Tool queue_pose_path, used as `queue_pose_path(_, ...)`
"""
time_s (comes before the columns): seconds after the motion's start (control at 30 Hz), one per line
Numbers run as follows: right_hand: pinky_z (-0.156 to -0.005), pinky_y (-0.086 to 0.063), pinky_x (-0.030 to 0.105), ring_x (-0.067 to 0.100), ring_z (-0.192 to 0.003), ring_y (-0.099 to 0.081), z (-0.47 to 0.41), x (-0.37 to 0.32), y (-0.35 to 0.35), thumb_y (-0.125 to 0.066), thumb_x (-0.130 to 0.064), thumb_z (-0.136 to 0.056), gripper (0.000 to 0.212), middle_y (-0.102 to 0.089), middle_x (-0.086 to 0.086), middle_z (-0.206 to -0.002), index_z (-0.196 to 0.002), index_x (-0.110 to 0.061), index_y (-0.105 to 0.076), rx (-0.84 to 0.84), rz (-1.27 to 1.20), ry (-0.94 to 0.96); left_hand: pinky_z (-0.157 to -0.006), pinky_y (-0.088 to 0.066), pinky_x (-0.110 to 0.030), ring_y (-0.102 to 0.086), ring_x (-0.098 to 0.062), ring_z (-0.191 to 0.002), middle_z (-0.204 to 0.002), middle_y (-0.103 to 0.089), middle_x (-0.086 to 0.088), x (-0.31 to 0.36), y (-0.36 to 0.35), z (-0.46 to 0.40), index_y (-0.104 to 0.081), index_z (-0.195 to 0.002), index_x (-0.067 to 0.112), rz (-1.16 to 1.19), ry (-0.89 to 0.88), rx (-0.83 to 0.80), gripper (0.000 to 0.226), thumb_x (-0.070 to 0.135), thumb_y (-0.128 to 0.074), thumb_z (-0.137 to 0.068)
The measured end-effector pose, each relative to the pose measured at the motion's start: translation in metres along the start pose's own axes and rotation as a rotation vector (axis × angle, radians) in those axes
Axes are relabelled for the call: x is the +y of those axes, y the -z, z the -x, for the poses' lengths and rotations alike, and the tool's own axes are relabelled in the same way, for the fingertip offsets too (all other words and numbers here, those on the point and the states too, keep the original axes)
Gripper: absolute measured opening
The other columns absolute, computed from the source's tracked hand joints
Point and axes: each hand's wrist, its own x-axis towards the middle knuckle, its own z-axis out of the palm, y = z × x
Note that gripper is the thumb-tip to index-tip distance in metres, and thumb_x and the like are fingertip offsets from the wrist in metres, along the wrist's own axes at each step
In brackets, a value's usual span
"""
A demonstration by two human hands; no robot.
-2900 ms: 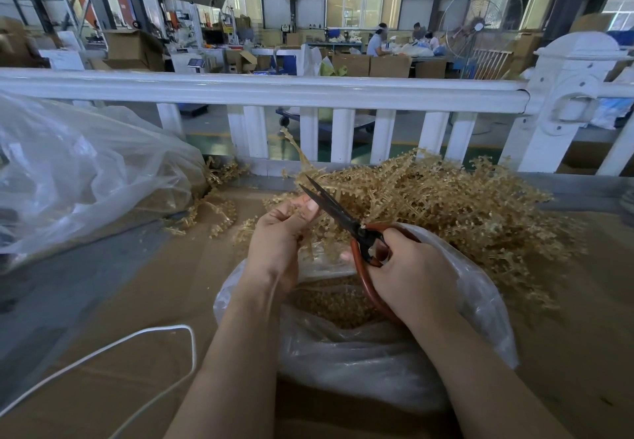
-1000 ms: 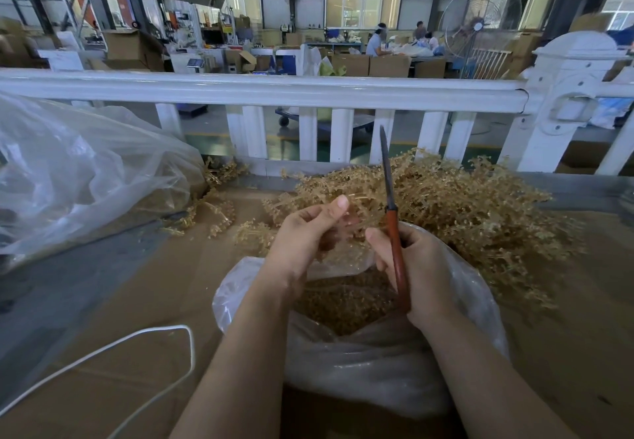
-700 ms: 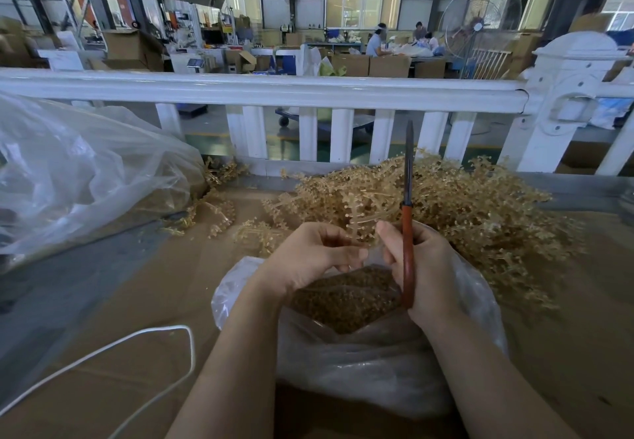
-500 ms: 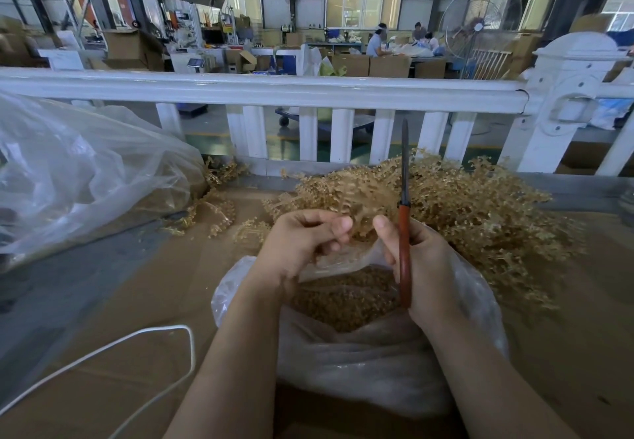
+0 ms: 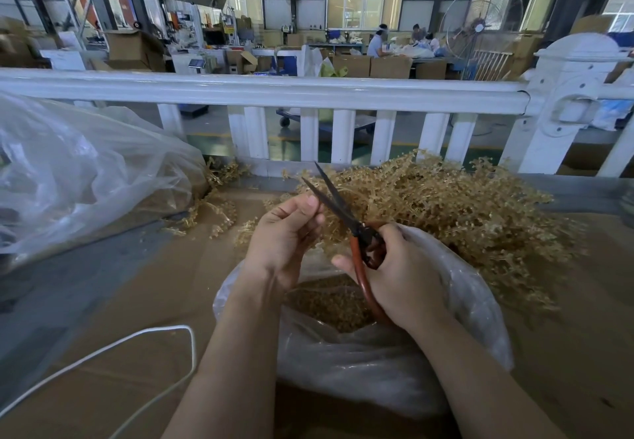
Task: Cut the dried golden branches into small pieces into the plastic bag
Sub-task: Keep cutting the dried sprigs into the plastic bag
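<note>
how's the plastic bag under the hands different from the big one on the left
The plastic bag under the hands stands open at the top, showing cut golden pieces inside; the big bag on the left lies slumped on its side. The near one is smaller, the left one much bulkier. Both are clear, crinkled plastic resting on the brown cardboard surface.

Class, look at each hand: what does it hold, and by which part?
The right hand grips the scissors by their red handles, blades open. The left hand pinches a golden branch, mostly hidden.

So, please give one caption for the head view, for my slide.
Right hand opens scissors beside left hand, above plastic bag.
</note>
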Motion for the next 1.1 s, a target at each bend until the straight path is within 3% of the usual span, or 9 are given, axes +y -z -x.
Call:
queue_pose_path(0.07,-0.053,-0.036,0.014,-0.002,-0.067,-0.049,0.0004,0.0001,-0.0012,-0.046,-0.089,-0.063,0.068,-0.055,-0.021,-0.077,-0.096,-0.03,-0.048,0.031,0.047,0.016,-0.064,-0.051,-0.017,-0.06,-0.005,-0.061,-0.07,-0.068,0.001,-0.0009,-0.0025,0.0011,-0.069,-0.079,0.013,-0.019,-0.028,0.005,0.004,0.012,-0.066,-0.082)
queue_pose_path(0.13,-0.055,-0.043,0.021,0.005,-0.072,-0.055,0.0003,0.0005,-0.0029,-0.039,-0.092,-0.061,0.073,-0.059,-0.017,-0.081,-0.097,-0.03,-0.048,0.055,0.088,0.014,-0.063,-0.05,-0.016,-0.058,-0.005,-0.06,-0.07,-0.067,-0.001,-0.0018,-0.0045,0.0014,-0.069,-0.075,0.011,-0.054,-0.059,0.012,0.02,0.002,-0.06,-0.091)
queue_pose_path(0.23,-0.057,-0.048,0.028,0.012,-0.078,-0.064,-0.0001,0.0021,-0.0046,-0.036,-0.093,-0.061,0.076,-0.062,-0.014,-0.083,-0.096,-0.027,-0.05,0.103,0.139,0.004,-0.061,-0.05,-0.015,-0.059,-0.004,-0.058,-0.066,-0.067,0.001,-0.0022,-0.0072,0.0018,-0.067,-0.075,0.009,-0.125,-0.093,0.008,0.025,-0.005,-0.056,-0.093)
queue_pose_path(0.37,-0.049,-0.028,0.017,0.012,-0.074,-0.064,0.0001,0.0051,-0.0046,-0.039,-0.091,-0.063,0.074,-0.058,-0.017,-0.08,-0.092,-0.024,-0.052,0.148,0.164,0.0,-0.061,-0.05,-0.015,-0.058,-0.005,-0.058,-0.065,-0.066,0.001,-0.0031,-0.0086,0.0018,-0.068,-0.073,0.009,-0.141,-0.112,0.0,0.027,-0.006,-0.057,-0.093)
queue_pose_path(0.47,-0.05,-0.02,0.008,0.005,-0.068,-0.053,0.0002,0.0056,-0.0048,-0.042,-0.09,-0.064,0.071,-0.057,-0.018,-0.079,-0.09,-0.025,-0.051,0.156,0.157,-0.01,-0.062,-0.05,-0.015,-0.059,-0.006,-0.06,-0.067,-0.067,-0.001,-0.0034,-0.0087,0.0021,-0.071,-0.075,0.009,-0.143,-0.119,-0.003,0.026,-0.005,-0.059,-0.092)
queue_pose_path(0.7,-0.05,-0.021,0.009,0.003,-0.066,-0.048,-0.0009,0.0042,-0.0039,-0.048,-0.088,-0.066,0.066,-0.057,-0.018,-0.078,-0.088,-0.026,-0.05,0.132,0.177,-0.029,-0.063,-0.05,-0.016,-0.061,-0.006,-0.061,-0.068,-0.068,-0.001,-0.0031,-0.0085,0.0021,-0.07,-0.077,0.007,-0.182,-0.126,0.019,0.021,-0.005,-0.06,-0.091)
queue_pose_path(0.9,-0.049,-0.02,0.009,0.0,-0.067,-0.047,0.0006,0.0028,-0.0019,-0.058,-0.084,-0.066,0.063,-0.064,-0.017,-0.08,-0.088,-0.025,-0.054,0.128,0.196,-0.031,-0.064,-0.051,-0.017,-0.059,-0.006,-0.061,-0.066,-0.068,0.001,-0.0016,-0.0091,0.0039,-0.076,-0.066,0.017,-0.184,-0.154,0.003,0.032,-0.002,-0.063,-0.089)
queue_pose_path(1.1,-0.048,-0.016,0.007,-0.001,-0.059,-0.043,0.0019,-0.0002,0.0001,-0.063,-0.081,-0.067,0.058,-0.049,-0.023,-0.068,-0.082,-0.026,-0.055,0.16,0.196,-0.019,-0.063,-0.051,-0.016,-0.06,-0.005,-0.06,-0.065,-0.067,0.001,-0.0019,-0.0091,0.0042,-0.075,-0.068,0.016,-0.177,-0.155,0.003,0.029,0.0,-0.064,-0.089)
